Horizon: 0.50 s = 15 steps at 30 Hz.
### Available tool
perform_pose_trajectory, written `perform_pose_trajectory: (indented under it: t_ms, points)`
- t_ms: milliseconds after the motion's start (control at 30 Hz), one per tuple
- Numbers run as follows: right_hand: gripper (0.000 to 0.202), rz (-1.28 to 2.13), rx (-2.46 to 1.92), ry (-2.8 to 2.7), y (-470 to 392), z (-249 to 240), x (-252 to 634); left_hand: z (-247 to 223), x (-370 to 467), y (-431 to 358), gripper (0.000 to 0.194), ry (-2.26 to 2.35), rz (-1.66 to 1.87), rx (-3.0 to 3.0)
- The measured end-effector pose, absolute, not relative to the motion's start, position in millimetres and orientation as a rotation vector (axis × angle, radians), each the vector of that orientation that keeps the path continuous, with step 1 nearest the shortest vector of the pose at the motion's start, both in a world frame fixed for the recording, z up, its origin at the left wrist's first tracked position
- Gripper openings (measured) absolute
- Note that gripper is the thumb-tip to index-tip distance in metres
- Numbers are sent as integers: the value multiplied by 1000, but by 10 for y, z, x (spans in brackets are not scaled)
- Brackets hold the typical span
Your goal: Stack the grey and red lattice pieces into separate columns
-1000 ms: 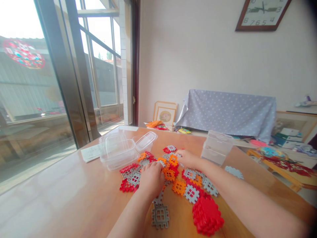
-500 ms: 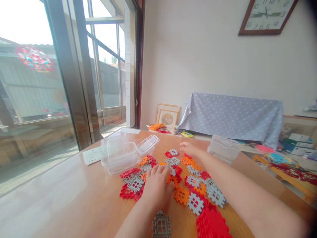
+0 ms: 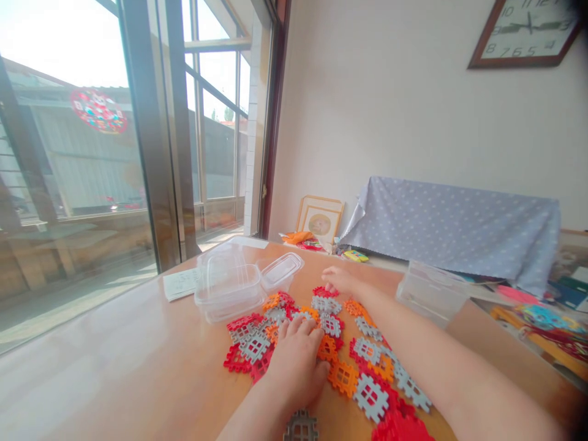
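Interlocking square plastic tiles in red, orange and grey lie in a loose pile on the wooden table (image 3: 138,367). My left hand (image 3: 297,355) rests over the middle of this pile, palm down with fingers spread, touching tiles. At the far side, my right hand (image 3: 337,280) is just behind a red tile (image 3: 325,292), its fingers apart and slightly bent. Under my right forearm are grey tiles (image 3: 412,386). An orange tile (image 3: 343,378) and a grey tile (image 3: 371,397) lie right of my left hand. Near my left wrist sits a dark grey tile (image 3: 301,427).
Clear plastic containers (image 3: 229,288) and a small clear lidded box (image 3: 282,271) stand behind the pile, beside a paper pad (image 3: 180,284). A larger clear box (image 3: 429,291) is at the back right. Stacked red tiles (image 3: 402,427) sit at the near edge.
My right hand has drawn slightly left and nearer, and some far tiles have shifted with it. My left hand stays over the pile. The view has turned a little left.
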State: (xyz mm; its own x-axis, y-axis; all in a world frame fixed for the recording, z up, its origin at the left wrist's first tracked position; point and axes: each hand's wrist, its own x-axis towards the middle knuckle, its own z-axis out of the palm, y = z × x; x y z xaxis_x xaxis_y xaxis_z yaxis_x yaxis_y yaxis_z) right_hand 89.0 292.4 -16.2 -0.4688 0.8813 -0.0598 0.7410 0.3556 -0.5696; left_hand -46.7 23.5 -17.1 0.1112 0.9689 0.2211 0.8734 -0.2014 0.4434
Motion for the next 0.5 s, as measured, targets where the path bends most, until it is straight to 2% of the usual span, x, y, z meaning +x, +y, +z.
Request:
perform_pose_trajectory:
  t_ms: [300, 500]
  points:
    - [34, 667, -1593, -2308, 3043, -203, 1160, -189, -457, 246, 43, 1855, 696, 2198]
    - [33, 779, -1811, -2229, 3008, -163, 1258, -198, -470, 263, 43, 1846, 678, 2222]
